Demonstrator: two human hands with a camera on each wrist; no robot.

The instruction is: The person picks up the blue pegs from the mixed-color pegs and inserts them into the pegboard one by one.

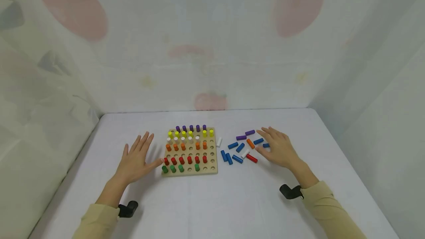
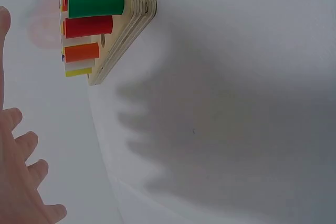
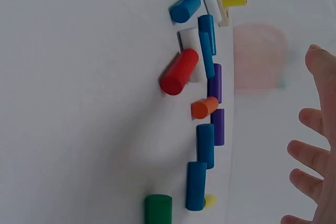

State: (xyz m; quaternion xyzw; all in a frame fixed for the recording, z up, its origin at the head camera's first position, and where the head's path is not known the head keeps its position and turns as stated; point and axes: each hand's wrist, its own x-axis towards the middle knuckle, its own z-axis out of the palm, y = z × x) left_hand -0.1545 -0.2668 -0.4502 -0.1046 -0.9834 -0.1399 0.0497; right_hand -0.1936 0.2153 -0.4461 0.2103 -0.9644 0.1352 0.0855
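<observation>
Head view: pegboard (image 1: 194, 151) partly filled, on the white tabletop (image 1: 199, 205) between both hands. Seated pegs (image 1: 189, 160) form purple, yellow, white, orange, red and green rows. Outstanding: vacant holes; loose pegs (image 1: 237, 159), mostly blue, right of the board. Left hand (image 1: 132, 161) and right hand (image 1: 279, 150): fingers extended, gripping nothing. Printed pale cloth (image 1: 232, 76) stands behind.

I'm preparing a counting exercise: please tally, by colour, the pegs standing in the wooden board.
Purple cylindrical pegs: 5
Yellow cylindrical pegs: 6
White cylindrical pegs: 5
Orange cylindrical pegs: 5
Red cylindrical pegs: 6
Green cylindrical pegs: 4
Total: 31
</observation>
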